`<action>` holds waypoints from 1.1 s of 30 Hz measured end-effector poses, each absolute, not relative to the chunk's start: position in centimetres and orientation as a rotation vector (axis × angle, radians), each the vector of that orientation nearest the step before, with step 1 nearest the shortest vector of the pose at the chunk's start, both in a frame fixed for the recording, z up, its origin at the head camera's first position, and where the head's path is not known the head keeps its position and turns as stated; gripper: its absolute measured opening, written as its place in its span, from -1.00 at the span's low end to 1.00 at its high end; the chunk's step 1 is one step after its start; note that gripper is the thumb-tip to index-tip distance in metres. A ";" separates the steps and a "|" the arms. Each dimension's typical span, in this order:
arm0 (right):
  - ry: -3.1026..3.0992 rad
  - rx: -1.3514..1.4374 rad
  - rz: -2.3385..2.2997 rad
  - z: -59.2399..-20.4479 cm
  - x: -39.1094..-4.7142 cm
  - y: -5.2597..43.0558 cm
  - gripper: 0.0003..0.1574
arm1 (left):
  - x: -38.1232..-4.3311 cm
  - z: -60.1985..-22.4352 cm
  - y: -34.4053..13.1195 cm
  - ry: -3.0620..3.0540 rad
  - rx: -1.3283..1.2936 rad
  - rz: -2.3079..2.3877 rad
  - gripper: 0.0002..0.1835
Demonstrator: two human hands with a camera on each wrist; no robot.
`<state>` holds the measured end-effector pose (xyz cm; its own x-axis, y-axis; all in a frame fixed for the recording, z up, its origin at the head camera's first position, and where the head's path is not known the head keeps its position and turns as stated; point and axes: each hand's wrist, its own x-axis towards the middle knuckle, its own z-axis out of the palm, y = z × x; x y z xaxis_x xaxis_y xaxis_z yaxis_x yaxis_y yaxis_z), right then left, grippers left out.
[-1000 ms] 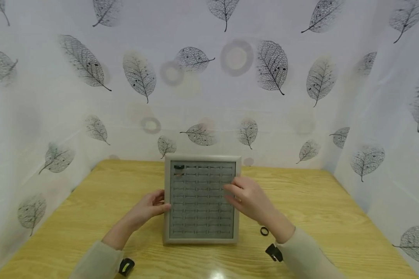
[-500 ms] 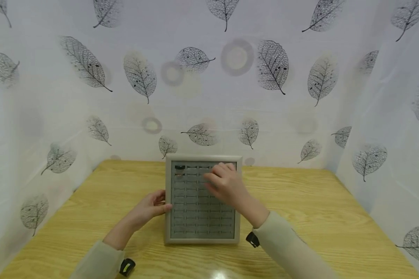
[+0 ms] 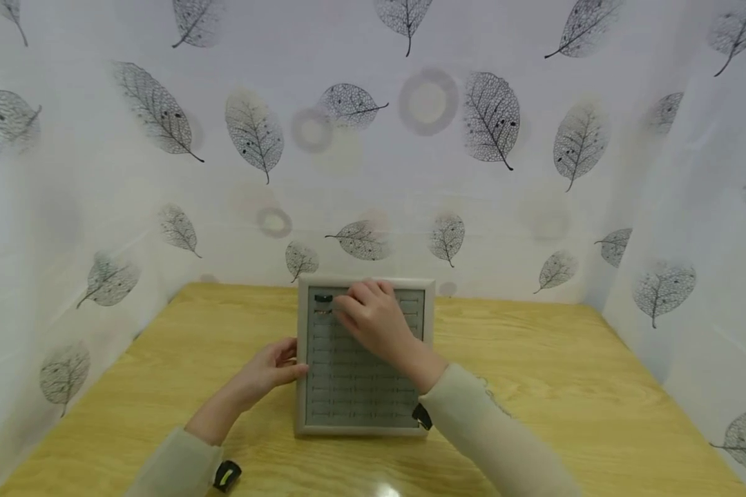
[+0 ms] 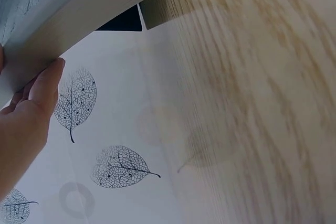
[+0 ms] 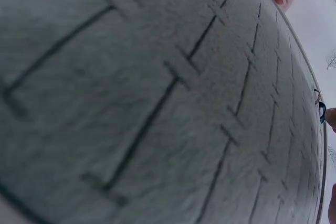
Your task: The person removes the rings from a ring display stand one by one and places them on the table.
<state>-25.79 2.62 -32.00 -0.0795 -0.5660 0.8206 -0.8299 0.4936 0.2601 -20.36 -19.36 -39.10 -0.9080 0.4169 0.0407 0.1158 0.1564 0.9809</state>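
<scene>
A ring display board (image 3: 363, 386), grey padding in a pale frame, stands upright on the table. My left hand (image 3: 267, 366) grips its left edge, thumb on the front; the left wrist view shows those fingers (image 4: 44, 87) against the frame's side. In its upper left corner sit a dark ring (image 3: 323, 299) and, one row below, a thin coppery ring (image 3: 322, 312). My right hand (image 3: 373, 321) is at the top rows just right of these rings, fingers curled toward the padding. In the right wrist view a fingertip (image 5: 331, 119) is right beside the dark ring (image 5: 322, 113). I cannot tell whether it holds anything.
The wooden table (image 3: 534, 359) extends around the board. Behind and at both sides hangs a white curtain (image 3: 373, 172) printed with leaves. Black wrist devices (image 3: 226, 476) sit at both sleeves. My right sleeve (image 3: 479, 421) covers part of the table to the right.
My right hand has moved left across the board from its right edge to the upper left slots. The sleeve now covers the spot where a black ring lay. The left hand keeps its grip.
</scene>
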 end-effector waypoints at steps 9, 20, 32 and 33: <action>-1.829 1.152 0.295 -31.8 -26.1 1.1 -0.84 | -20.3 -39.4 -19.4 2.170 0.512 1.832 -0.31; -1.856 1.098 0.202 -31.5 -26.3 0.5 -0.86 | -20.3 -39.1 -19.5 2.172 0.527 1.829 -0.32; -1.865 1.097 0.098 -31.6 -26.4 0.4 -0.83 | -20.3 -39.0 -19.6 2.166 0.522 1.833 -0.32; -1.867 1.097 0.096 -31.6 -26.4 0.4 -0.82 | -20.4 -39.1 -19.6 2.165 0.523 1.833 -0.32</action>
